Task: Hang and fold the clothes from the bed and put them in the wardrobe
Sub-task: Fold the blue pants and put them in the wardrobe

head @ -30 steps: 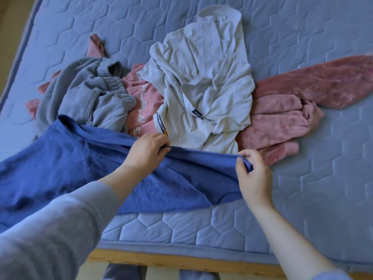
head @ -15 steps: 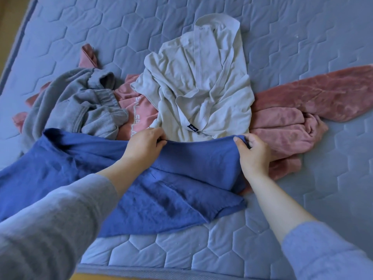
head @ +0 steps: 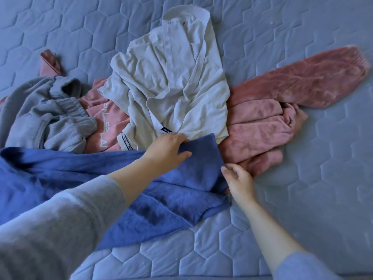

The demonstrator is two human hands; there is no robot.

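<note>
A quilted blue-grey bed (head: 302, 178) fills the view, with a crumpled white top (head: 171, 81) lying at its centre. Left of the white top sits a bunched grey garment (head: 46, 118), and a pink printed top (head: 109, 126) shows from beneath it. Right of it spreads a pink fleece (head: 272, 118). Just below it lies a blue garment (head: 80, 174). The left grip (head: 167, 150), below the white top's hem, pinches the blue garment's upper edge. The right grip (head: 239, 178), lower right, touches that garment's side edge with loosely curled fingers; whether it holds is unclear.
</note>
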